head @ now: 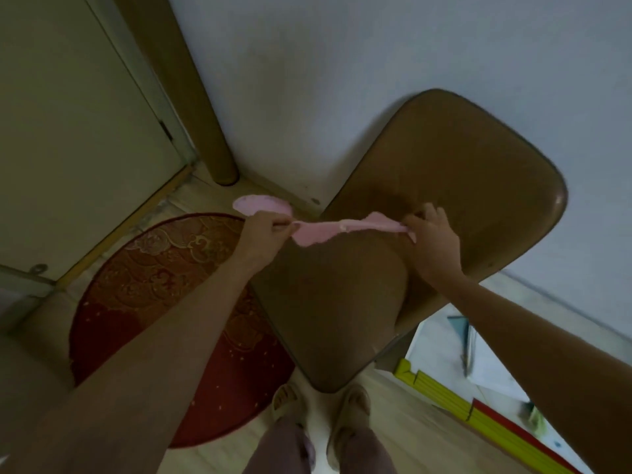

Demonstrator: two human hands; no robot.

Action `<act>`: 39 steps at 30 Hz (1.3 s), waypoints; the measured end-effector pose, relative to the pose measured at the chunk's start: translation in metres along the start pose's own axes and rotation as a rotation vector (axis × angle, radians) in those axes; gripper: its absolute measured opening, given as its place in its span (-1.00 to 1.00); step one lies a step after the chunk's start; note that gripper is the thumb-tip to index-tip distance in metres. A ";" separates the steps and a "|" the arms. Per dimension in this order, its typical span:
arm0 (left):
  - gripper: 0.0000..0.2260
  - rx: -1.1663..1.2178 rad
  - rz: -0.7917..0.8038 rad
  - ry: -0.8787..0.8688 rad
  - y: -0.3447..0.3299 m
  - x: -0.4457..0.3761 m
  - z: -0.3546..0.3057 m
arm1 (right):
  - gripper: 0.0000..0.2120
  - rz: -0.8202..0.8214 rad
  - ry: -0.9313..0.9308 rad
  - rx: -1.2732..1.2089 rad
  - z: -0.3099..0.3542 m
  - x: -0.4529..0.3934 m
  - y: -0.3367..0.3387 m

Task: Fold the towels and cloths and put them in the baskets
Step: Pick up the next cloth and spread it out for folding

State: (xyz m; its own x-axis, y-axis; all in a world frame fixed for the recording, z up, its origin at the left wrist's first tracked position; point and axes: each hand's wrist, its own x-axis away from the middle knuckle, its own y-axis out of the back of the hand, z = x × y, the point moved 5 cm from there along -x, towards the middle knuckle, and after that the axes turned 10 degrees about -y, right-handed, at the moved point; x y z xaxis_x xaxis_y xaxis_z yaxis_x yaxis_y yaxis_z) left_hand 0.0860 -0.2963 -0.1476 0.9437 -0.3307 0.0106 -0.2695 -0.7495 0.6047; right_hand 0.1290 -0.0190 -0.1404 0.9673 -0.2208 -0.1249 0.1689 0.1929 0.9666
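A small pink cloth (328,229) is stretched in the air between my two hands, above the seat of a brown chair (444,186). My left hand (263,234) pinches its left end, and my right hand (429,237) pinches its right end. The cloth sags and bunches in the middle. A pink slipper-like shape (261,204) lies on the floor behind my left hand. No basket shows in the head view.
The brown chair stands against a white wall. A round red patterned rug (143,295) lies on the floor at left, by a door (68,131) and a cardboard tube (191,97). Yellow and red strips (478,408) lie at lower right. My sandalled feet (321,415) stand below.
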 end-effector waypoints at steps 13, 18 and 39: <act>-0.74 -0.226 0.500 0.417 -0.220 0.053 0.218 | -0.80 0.725 -0.103 -0.103 -0.080 0.116 -0.263; -0.77 -0.075 0.327 0.287 -0.267 -0.011 0.166 | -0.84 0.498 -0.085 -0.151 -0.099 0.045 -0.273; -0.85 -0.224 0.402 -0.259 -0.374 0.013 0.146 | -0.72 0.584 -0.128 0.075 -0.132 -0.054 -0.344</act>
State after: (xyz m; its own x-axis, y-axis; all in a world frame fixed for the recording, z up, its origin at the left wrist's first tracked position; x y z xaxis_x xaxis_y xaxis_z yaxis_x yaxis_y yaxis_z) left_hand 0.1705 -0.1043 -0.4899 0.6887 -0.7186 0.0969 -0.5257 -0.4028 0.7492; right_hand 0.0437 0.0526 -0.4955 0.8646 -0.2130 0.4550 -0.4020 0.2496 0.8809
